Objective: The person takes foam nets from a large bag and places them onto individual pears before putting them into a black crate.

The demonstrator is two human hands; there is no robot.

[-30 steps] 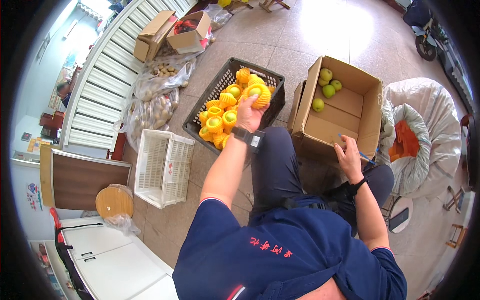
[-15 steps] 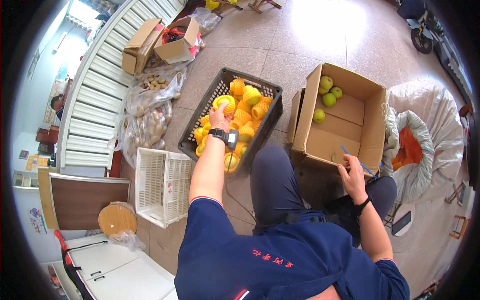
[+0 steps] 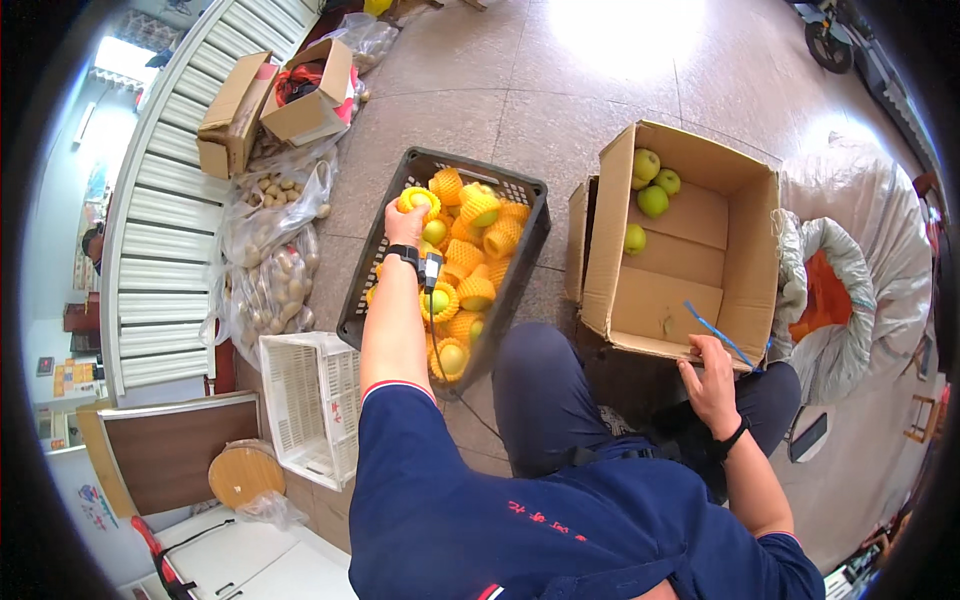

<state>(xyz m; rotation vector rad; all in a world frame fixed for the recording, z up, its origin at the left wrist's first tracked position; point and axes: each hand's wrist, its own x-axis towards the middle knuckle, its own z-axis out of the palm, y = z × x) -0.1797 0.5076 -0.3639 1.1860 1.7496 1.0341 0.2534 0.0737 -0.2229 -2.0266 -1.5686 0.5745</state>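
Note:
A black plastic crate [image 3: 546,212] full of green apples in yellow foam nets [image 3: 480,208] stands before me on the left. My left hand [image 3: 404,225] is over its far left part, fingers closed around one netted apple [image 3: 420,203] that lies among the others or just above them. On the right is an open cardboard box [image 3: 668,282] with several bare green apples [image 3: 653,202] along its left side. My right hand [image 3: 713,385] rests at the box's near edge, thumb apart from the bent fingers, beside a blue strap [image 3: 720,332].
A white plastic crate [image 3: 310,405] stands left of the black one. Beyond it lie clear bags of potatoes [image 3: 275,280] and small open cartons [image 3: 310,95]. A large whitish woven sack [image 3: 850,290] stands right of the box. A phone [image 3: 808,437] lies near my right knee.
My left hand has moved left and slightly farther away within the crate, still around a netted apple. The view has shifted a little; my right hand stays at the box edge.

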